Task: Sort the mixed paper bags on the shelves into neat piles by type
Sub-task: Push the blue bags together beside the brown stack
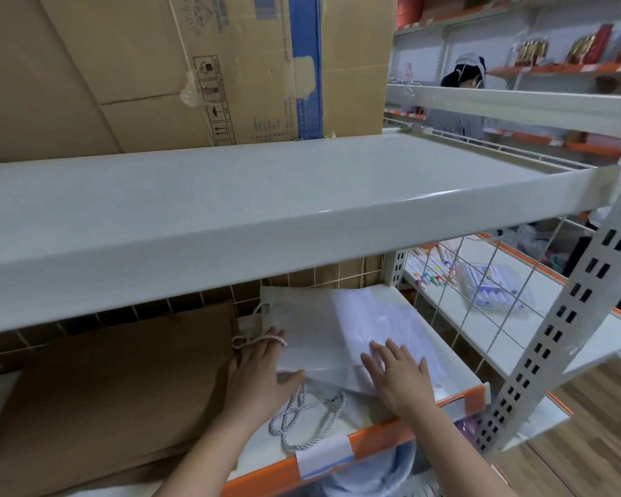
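Below, on the lower shelf (459,396) at the right: stack of white bags (323,331), brown bags (115,382) piled just to the left. Left hand (255,371) flat on the white stack's left edge, fingers together, thumb tucked under the top bag's near corner. Right hand (398,374) pressed flat on the stack, fingers spread. Twisted cord handles (302,417) loose at the shelf front.

White metal shelving (266,209) with orange edge strips (391,435) stands on wood-plank floor (595,417); a cardboard box (158,66) sits on top.
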A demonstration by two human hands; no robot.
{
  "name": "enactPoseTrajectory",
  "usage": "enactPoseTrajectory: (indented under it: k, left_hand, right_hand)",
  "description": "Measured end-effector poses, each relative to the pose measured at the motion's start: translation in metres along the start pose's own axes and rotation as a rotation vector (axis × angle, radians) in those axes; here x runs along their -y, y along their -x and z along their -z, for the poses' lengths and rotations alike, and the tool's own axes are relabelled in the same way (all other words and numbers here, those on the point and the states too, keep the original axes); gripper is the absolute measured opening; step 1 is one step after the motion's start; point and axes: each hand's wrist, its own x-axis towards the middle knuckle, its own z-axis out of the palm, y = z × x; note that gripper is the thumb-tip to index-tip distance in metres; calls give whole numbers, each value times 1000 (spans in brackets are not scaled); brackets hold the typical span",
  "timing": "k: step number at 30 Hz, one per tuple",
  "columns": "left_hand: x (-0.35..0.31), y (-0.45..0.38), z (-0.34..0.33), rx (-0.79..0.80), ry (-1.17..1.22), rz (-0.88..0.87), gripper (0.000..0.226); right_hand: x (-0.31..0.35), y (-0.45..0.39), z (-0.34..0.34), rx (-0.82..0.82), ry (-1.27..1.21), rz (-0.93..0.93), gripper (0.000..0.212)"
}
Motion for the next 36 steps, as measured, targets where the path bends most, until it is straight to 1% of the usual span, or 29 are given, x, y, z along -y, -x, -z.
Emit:
enactPoseTrajectory:
  k: [4, 6, 9, 13, 16, 19, 22, 25, 28, 31, 36]
  left_hand:
    - [6, 14, 30, -88, 44, -12, 33]
    - [11, 23, 48, -133, 58, 13, 25]
    - [28, 39, 73, -136, 15, 92, 30]
    - [68, 68, 101, -8, -50, 233, 47]
    - [102, 94, 119, 11, -76, 319, 50]
    - [137, 125, 137, -26, -83, 371, 49]
    - [173, 159, 154, -108, -20, 391, 49]
    - [206, 193, 177, -169, -94, 381, 45]
    - [240, 228, 199, -197, -136, 401, 44]
    - [281, 265, 218, -219, -150, 446, 47]
    - [348, 323, 248, -288, -163, 500, 44]
  right_hand:
    - [19, 5, 5, -137, -75, -30, 50]
    - [33, 10, 6, -193, -95, -26, 49]
    - [62, 23, 7, -176, -151, 30, 45]
    - [107, 45, 0, -111, -189, 144, 38]
    - [144, 67, -10, -58, -180, 215, 39]
    - [183, 93, -23, -15, -212, 263, 40]
    - [221, 118, -36, 5, -173, 299, 43]
    - [259, 142, -50, 9, -117, 309, 46]
    - [296, 170, -67, 54, -111, 313, 52]
    - [332, 197, -87, 90, -121, 381, 47]
    - [390, 242, -124, 81, -187, 447, 41]
